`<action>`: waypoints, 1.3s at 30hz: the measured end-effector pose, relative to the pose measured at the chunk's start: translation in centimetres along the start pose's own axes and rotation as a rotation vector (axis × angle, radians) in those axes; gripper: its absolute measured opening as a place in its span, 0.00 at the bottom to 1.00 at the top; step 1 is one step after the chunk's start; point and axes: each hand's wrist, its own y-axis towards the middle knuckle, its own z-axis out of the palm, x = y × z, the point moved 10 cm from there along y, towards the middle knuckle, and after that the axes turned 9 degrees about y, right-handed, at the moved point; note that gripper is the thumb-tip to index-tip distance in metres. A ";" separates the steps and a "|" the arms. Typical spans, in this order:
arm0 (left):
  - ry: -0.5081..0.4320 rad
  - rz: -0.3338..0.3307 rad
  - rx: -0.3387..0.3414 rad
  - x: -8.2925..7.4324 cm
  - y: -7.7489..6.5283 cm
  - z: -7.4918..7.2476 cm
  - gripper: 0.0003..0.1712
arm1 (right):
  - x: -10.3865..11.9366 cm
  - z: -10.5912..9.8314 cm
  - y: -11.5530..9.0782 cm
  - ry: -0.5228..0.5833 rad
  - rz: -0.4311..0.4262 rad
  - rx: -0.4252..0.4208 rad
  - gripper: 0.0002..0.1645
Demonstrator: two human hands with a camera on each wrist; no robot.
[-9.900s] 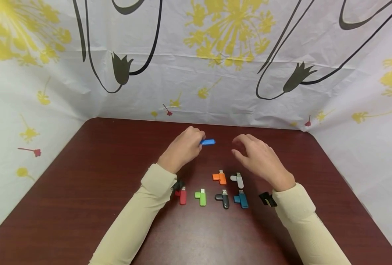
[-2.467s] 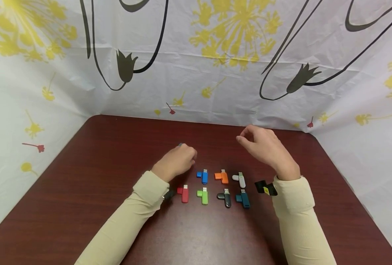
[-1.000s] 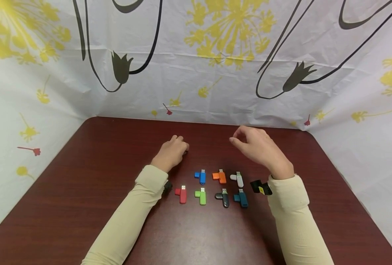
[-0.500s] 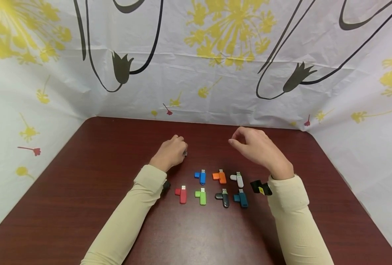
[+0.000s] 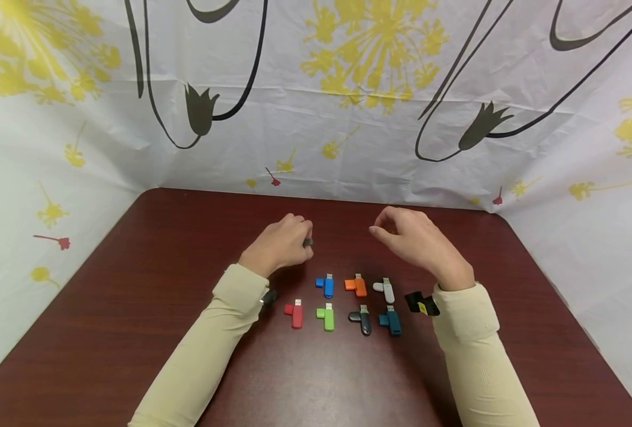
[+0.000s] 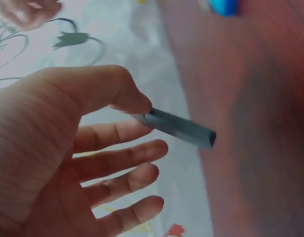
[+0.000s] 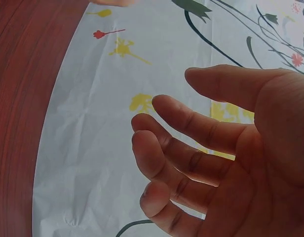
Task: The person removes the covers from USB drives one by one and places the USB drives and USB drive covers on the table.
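My left hand [image 5: 280,244] is raised over the table behind the blue USB flash drive [image 5: 328,286]. In the left wrist view, its thumb and index finger pinch a dark grey USB flash drive [image 6: 184,129], a flat stick with one end hidden by the fingertips. Loosely curled and holding nothing, my right hand [image 5: 420,242] hovers behind the white flash drive [image 5: 388,290]. An orange flash drive [image 5: 360,287] lies between the blue and white ones. The front row runs red [image 5: 297,316], green [image 5: 329,319], black [image 5: 366,323] and teal [image 5: 394,323], all with swivelled covers.
The dark red-brown table [image 5: 316,379] carries both rows near its middle. A white cloth [image 5: 273,118] with yellow flowers and dark stems hangs behind it and at both sides. Black wrist devices [image 5: 421,303] sit under the cuffs.
The blue flash drive, in my left hand 9.9 s ago, now lies in the back row. My left hand has since gripped the grey one and shifted slightly right. My right hand barely moves.
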 end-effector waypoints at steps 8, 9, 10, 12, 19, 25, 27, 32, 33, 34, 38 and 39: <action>-0.251 0.063 -0.141 -2.0 -1.8 -5.5 0.09 | 1.2 0.9 0.4 0.004 -0.090 0.000 0.14; -0.279 0.084 -0.169 -2.4 -2.1 -6.3 0.09 | 1.5 1.1 0.4 0.016 -0.115 0.000 0.15; -0.300 0.106 -0.197 -2.8 -2.4 -6.9 0.09 | 1.9 1.3 0.4 0.030 -0.143 0.000 0.16; -0.339 0.154 -0.256 -3.6 -3.0 -8.1 0.10 | 2.8 1.6 0.3 0.058 -0.204 -0.007 0.21; -0.401 0.294 -0.393 -5.6 -4.3 -10.0 0.12 | 5.6 2.1 0.0 0.113 -0.376 -0.078 0.20; -0.419 0.290 -0.407 -5.2 -4.3 -9.9 0.11 | 5.8 1.7 -0.3 0.110 -0.396 -0.137 0.15; -0.411 0.276 -0.407 -4.8 -4.3 -9.9 0.11 | 5.9 1.3 -0.4 0.102 -0.403 -0.159 0.15; -0.350 0.236 -0.402 -4.2 -4.3 -9.8 0.13 | 6.1 0.8 -0.6 0.070 -0.429 -0.206 0.13; -0.326 0.232 -0.403 -4.2 -4.4 -9.9 0.14 | 6.1 0.7 -0.6 0.064 -0.434 -0.210 0.13; -0.298 0.232 -0.405 -4.3 -4.5 -9.9 0.15 | 6.2 0.8 -0.6 0.056 -0.437 -0.211 0.13; -0.177 0.255 -0.433 -5.1 -5.0 -10.2 0.16 | 6.2 1.2 -0.6 0.013 -0.437 -0.204 0.14; -0.152 0.263 -0.442 -5.3 -5.2 -10.2 0.15 | 6.3 1.3 -0.6 0.000 -0.435 -0.202 0.15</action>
